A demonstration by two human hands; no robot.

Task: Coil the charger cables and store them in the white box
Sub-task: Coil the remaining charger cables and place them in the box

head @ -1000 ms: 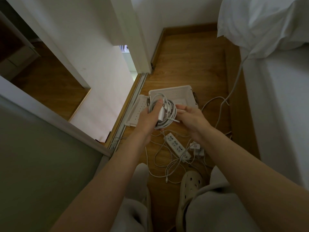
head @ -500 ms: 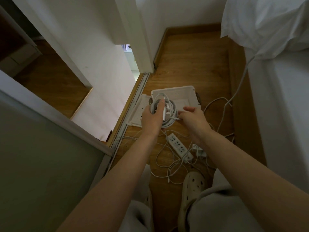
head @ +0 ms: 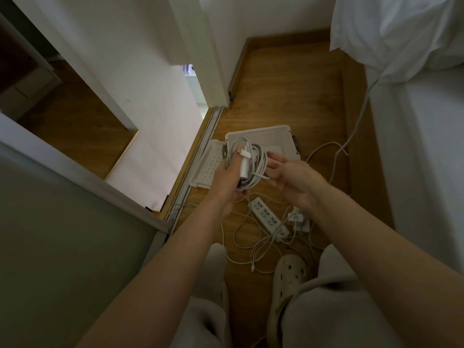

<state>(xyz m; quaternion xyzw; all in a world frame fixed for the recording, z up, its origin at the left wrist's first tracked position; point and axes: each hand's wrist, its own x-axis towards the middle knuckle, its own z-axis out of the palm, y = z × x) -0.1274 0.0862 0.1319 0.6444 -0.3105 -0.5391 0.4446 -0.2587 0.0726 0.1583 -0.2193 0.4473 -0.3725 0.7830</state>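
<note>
My left hand [head: 227, 183] grips a coiled white charger cable [head: 258, 162] with its white adapter pressed against the coil, held just in front of the open white box [head: 276, 136] on the wooden floor. My right hand [head: 292, 180] is beside the coil on its right, fingers spread and holding nothing; its fingertips are close to the coil's loose end. The box lid [head: 208, 167] lies to the box's left. More loose white cables [head: 258, 243] sprawl on the floor nearer me.
A white power strip [head: 267, 217] and a small white plug adapter [head: 298, 221] lie among the loose cables. One cable [head: 361, 114] runs up to the bed at right. My feet in pale clogs [head: 292, 270] are below. A sliding-door track and white walls stand at left.
My right hand has let go of the coil and opened beside it. My left hand has kept hold of the coil in front of the box.
</note>
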